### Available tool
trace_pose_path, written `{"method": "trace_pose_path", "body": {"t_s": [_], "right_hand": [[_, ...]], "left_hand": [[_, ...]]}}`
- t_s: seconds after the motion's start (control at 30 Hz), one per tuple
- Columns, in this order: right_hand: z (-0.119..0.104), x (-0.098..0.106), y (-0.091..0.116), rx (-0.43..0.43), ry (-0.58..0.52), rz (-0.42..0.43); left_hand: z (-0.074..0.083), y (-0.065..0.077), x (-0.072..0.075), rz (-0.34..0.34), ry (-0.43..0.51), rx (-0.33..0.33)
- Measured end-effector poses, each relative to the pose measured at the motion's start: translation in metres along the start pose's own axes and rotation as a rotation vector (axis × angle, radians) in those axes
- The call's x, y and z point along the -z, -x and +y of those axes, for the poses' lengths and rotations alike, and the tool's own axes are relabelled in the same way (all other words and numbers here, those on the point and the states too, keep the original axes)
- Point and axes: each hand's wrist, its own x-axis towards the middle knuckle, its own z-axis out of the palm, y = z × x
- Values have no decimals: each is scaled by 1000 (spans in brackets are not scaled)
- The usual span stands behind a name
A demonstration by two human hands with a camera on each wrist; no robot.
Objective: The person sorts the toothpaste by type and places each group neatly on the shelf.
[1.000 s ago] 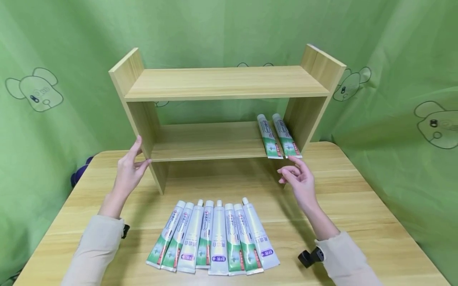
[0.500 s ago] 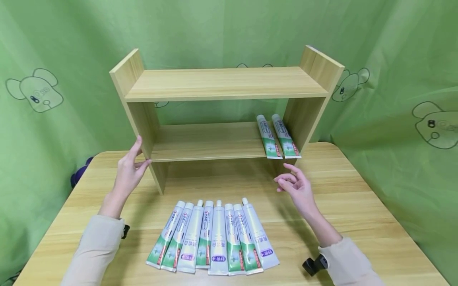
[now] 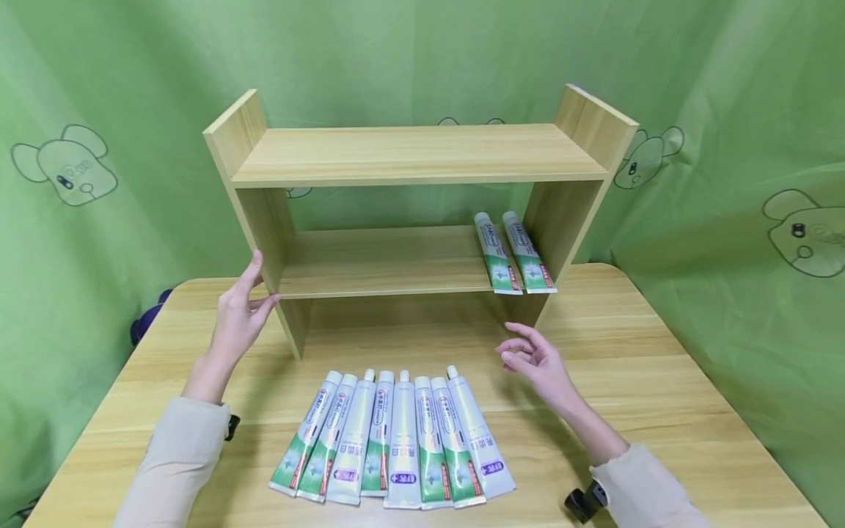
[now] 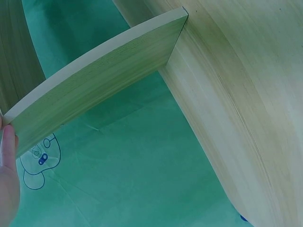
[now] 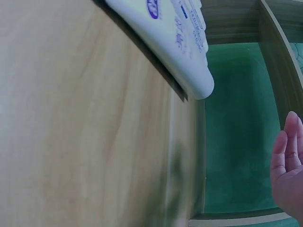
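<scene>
A two-tier wooden shelf (image 3: 396,260) stands on the table. My left hand (image 3: 239,312) holds its left side panel, fingers on the outer face and thumb at the front edge near the middle board. In the left wrist view a thumb (image 4: 8,146) shows at the wood's edge. Two green-and-white toothpaste tubes (image 3: 498,253) lie side by side at the right of the middle board, caps to the back. My right hand (image 3: 538,363), loosely bent with nothing in it, hovers below them, right of a row of several toothpaste tubes (image 3: 403,447) on the table.
The wooden table (image 3: 660,381) bears the shelf and the tubes. The row mixes green-and-white tubes with plain white-and-purple ones. A green curtain (image 3: 396,59) hangs behind and at the sides. Something purple (image 3: 147,323) sits beyond the table's left edge.
My right hand has left the lower end of the rightmost tube on the shelf and moved down and slightly left. The left hand and the tubes stay in place.
</scene>
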Motion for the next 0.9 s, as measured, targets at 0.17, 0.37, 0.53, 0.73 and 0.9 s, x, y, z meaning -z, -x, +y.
{"method": "trace_pose_path", "body": {"t_s": [0.17,0.37,0.53,0.73,0.9], "right_hand": [[3,-1,2,-18,-2,-40],[6,-5,6,-86,43,-123],[9,-8,10,-144,67,-188],[13,-11,12,-184,67,-228],[14,-13,13,-219,100,-269]], "left_hand": [[-1,1,0,1,-3,0],[-4,0,-1,2,-9,-11],[-2,-1,-2,2,1,-11],[-2,-1,-2,0,-1,-15],[-2,0,-1,1,6,1]]}}
